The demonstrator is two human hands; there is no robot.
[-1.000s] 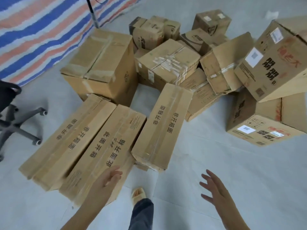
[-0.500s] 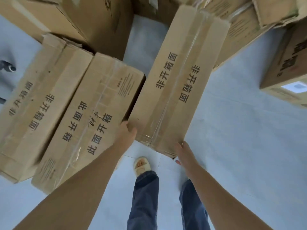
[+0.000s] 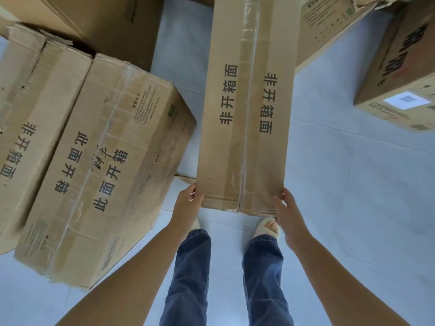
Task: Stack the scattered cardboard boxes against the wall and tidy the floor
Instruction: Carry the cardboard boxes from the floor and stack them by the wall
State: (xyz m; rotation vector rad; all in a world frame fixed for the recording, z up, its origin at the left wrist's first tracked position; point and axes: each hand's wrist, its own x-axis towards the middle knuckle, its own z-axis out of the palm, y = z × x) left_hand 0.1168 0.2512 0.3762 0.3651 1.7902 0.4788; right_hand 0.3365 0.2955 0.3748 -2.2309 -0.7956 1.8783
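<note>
A long taped cardboard box (image 3: 249, 102) with black printed characters runs from the top of the view down to my hands. My left hand (image 3: 188, 203) grips its near left corner, thumb on top. My right hand (image 3: 286, 208) grips its near right corner, fingers curled round the edge. The near end looks raised off the grey floor (image 3: 353, 184). Two more long boxes lie side by side to the left, one in the middle left (image 3: 103, 175) and one at the far left edge (image 3: 23, 137).
A big plain box (image 3: 113, 22) stands behind the left pair. More boxes sit at the top right (image 3: 329, 24) and at the right edge (image 3: 400, 76), that one with a white label. My two feet in sandals and blue jeans stand just under the held box.
I have bent closer over the boxes. Both hands went from hovering to gripping the near corners of the long box, which has swung straight toward me with its near end lifted.
</note>
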